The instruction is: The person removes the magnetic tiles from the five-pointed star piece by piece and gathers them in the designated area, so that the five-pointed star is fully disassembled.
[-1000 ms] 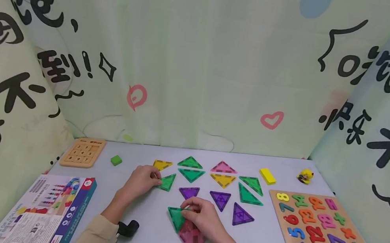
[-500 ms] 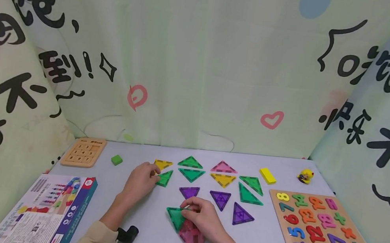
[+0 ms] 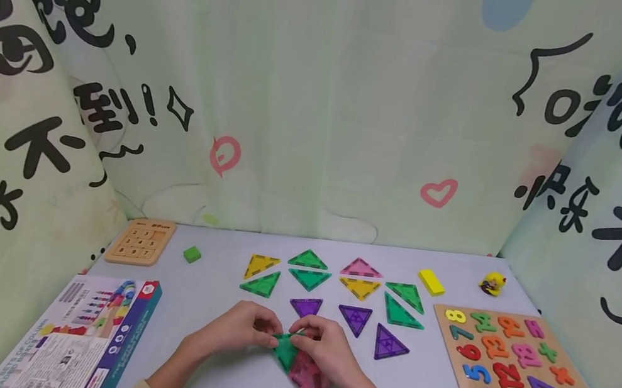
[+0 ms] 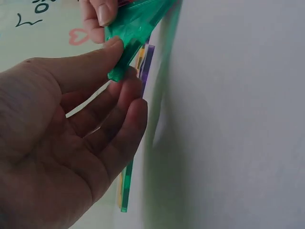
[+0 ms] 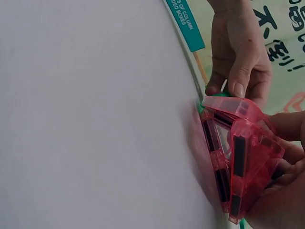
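Observation:
My left hand (image 3: 240, 326) pinches the corner of a translucent green magnetic tile (image 3: 285, 352) between thumb and fingers. The left wrist view shows the thumb on top of that green tile (image 4: 136, 28). My right hand (image 3: 329, 347) holds red magnetic tiles (image 3: 307, 380) that meet the green one, low over the table. In the right wrist view the red tiles (image 5: 257, 167) stand at angles to each other, with dark magnet strips along their edges. Fingers hide part of the join. Just beyond the hands lies a purple triangular tile (image 3: 306, 307).
Behind lie more triangles: green (image 3: 263, 284), yellow (image 3: 260, 266), pink (image 3: 361, 267) and purple (image 3: 392, 343). A boxed toy (image 3: 75, 327) is at left, a number board (image 3: 524, 381) at right. Farther back are a wooden board (image 3: 141, 242), green cube (image 3: 192, 254), yellow block (image 3: 430, 282) and small toy (image 3: 492, 282).
My left hand has set down a green triangle beside the yellow one, released it, and come back nearer to pinch the green tile in front. The right hand keeps its hold.

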`<state>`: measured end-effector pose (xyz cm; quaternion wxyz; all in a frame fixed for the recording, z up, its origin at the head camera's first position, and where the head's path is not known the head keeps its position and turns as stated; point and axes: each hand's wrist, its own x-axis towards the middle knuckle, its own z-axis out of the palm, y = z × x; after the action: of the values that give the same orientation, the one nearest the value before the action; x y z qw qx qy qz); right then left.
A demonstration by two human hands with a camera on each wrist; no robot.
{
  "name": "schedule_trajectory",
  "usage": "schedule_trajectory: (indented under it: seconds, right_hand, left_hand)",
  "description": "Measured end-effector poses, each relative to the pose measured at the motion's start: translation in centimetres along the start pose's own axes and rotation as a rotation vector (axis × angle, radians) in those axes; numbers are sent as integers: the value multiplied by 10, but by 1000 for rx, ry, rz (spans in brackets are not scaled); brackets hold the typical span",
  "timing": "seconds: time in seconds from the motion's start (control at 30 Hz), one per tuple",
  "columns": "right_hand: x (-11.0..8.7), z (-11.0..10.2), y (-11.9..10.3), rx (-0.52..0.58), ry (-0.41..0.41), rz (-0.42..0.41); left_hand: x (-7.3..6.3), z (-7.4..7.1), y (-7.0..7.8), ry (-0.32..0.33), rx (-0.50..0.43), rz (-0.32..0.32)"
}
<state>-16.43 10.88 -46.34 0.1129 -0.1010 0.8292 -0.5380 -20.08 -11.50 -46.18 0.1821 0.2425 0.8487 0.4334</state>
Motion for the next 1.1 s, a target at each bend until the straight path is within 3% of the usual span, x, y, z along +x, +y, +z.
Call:
schedule_trajectory:
  seconds: [0.3, 0.67, 0.93, 1.1]
  right_hand:
    - [2, -9, 1, -52, -40, 14]
    - [2, -18, 0, -61, -133, 46]
    - [-5, -30, 3, -61, -228, 32]
    - [-9, -34, 8, -49, -218, 20]
  left_hand:
    - [0, -6, -8, 83, -4, -73]
    - [3, -11, -16, 337, 137, -205]
    - [9, -4, -14, 394, 243, -199]
    - [5, -3, -6, 422, 287, -181]
